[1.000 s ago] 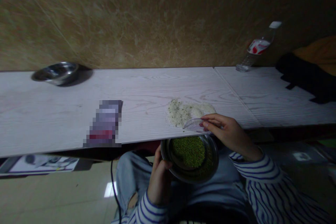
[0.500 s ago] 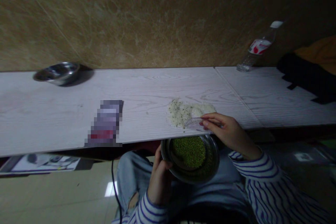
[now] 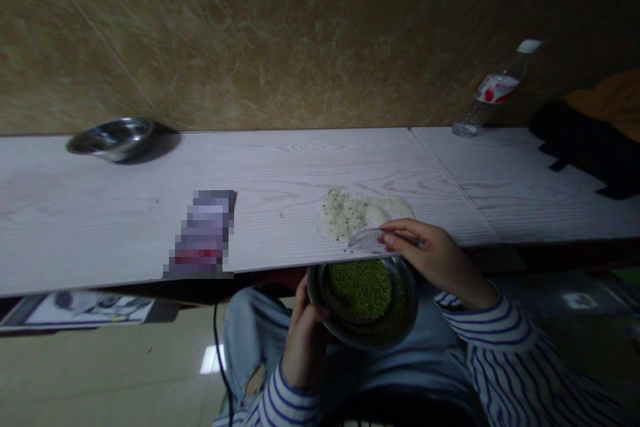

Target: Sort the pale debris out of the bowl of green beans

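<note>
My left hand (image 3: 306, 337) grips the left rim of a metal bowl (image 3: 403, 330), held over my lap just below the table's front edge. Green beans that look like mung beans (image 3: 363, 288) lie in it. On the table, a spread heap of white rice (image 3: 345, 213) has small dark or green specks through it, mostly on its left side. My right hand (image 3: 430, 250) is closed on a thin, clear plastic piece with a curved edge (image 3: 364, 240). That piece is low over the table, between the rice and the bowl; whether it touches the tabletop I cannot tell.
A second metal bowl (image 3: 113, 140) stands at the back left by the wall. A pixelated flat object (image 3: 203, 233) lies left of the rice. At the back right are a clear bottle (image 3: 495, 90) with a white cap and a dark cloth or bag (image 3: 580, 143).
My right hand has moved the clear plastic piece slightly toward the table's front edge. My left hand and the bowl have stayed in place.
</note>
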{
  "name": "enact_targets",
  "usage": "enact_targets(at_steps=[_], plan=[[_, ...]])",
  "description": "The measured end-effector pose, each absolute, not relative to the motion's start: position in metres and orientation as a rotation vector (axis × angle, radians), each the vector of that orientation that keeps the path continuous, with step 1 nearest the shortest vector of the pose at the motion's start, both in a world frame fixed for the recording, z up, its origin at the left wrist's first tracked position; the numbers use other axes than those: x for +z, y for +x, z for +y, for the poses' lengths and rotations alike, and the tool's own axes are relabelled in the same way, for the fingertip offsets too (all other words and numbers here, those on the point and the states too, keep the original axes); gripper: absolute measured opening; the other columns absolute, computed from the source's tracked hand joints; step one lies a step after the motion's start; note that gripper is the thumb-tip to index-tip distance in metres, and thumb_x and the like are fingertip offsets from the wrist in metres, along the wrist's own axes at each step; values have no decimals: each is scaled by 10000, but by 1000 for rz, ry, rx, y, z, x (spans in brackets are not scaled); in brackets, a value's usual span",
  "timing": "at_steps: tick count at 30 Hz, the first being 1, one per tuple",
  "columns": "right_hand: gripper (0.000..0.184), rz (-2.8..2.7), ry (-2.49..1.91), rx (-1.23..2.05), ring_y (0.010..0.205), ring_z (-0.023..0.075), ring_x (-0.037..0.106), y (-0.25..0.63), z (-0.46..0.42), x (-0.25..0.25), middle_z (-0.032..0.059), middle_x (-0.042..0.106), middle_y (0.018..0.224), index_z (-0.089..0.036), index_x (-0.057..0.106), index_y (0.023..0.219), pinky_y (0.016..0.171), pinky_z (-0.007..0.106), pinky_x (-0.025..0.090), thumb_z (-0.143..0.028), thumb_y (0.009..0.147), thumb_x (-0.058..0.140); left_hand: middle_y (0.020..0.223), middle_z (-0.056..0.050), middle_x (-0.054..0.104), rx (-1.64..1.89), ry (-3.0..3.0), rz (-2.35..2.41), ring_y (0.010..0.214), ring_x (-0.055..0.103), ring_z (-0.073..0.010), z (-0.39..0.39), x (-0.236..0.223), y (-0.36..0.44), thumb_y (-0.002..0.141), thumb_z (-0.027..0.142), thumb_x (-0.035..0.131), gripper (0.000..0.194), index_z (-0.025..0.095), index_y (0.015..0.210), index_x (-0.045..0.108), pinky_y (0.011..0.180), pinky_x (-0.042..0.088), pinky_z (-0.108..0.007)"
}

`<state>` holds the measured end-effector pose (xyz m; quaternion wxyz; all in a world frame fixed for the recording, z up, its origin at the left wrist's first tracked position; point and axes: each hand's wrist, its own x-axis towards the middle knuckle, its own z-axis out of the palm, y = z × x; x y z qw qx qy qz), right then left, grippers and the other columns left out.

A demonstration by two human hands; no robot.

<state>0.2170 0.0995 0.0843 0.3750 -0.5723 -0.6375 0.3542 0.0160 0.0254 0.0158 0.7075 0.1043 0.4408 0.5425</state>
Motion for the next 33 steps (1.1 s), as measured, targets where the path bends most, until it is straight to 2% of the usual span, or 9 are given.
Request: enact_targets(at_steps=[6,12,19,26,29,33], plan=[[206,-1609,-1458,901,821,221,753,215,103,84,76,789,905,-194,725,971,722,341,627,-320,829,644,1089,-49,700,1216,234,971,1010,618,-284,25,17,16,641,217,637,574,259,1213,622,730,498,-351],[223,-1548,-1461,897,744,213,750,216,106,85,78,787,865,-181,716,976,693,344,628,-331,816,673,1131,-51,706,1225,222,931,1061,601,-278,25,14,14,655,198,623,577,256,1229,611,809,489,-365],[216,-1588,-1412,940,866,228,746,207,106,80,75,778,910,-198,727,982,784,375,623,-336,828,661,1135,-55,703,1220,224,929,1059,614,-289,25,12,13,658,185,614,594,242,1249,604,832,495,-390],[242,-1498,-1440,915,759,221,747,217,116,77,71,781,857,-191,717,965,730,372,628,-364,797,701,1153,-52,704,1222,246,934,1130,606,-311,25,13,13,661,205,639,579,259,1237,615,870,502,-403],[249,-1466,-1436,891,761,221,750,220,117,79,76,786,875,-191,719,950,710,358,632,-371,778,719,1131,-52,708,1220,219,954,1091,624,-305,25,16,13,659,196,624,581,256,1237,611,851,506,-395],[254,-1477,-1442,886,772,229,752,220,115,83,78,785,875,-194,724,945,707,357,637,-386,778,724,1067,-41,711,1188,231,979,943,653,-281,25,18,12,653,219,628,611,272,1261,595,734,518,-365]])
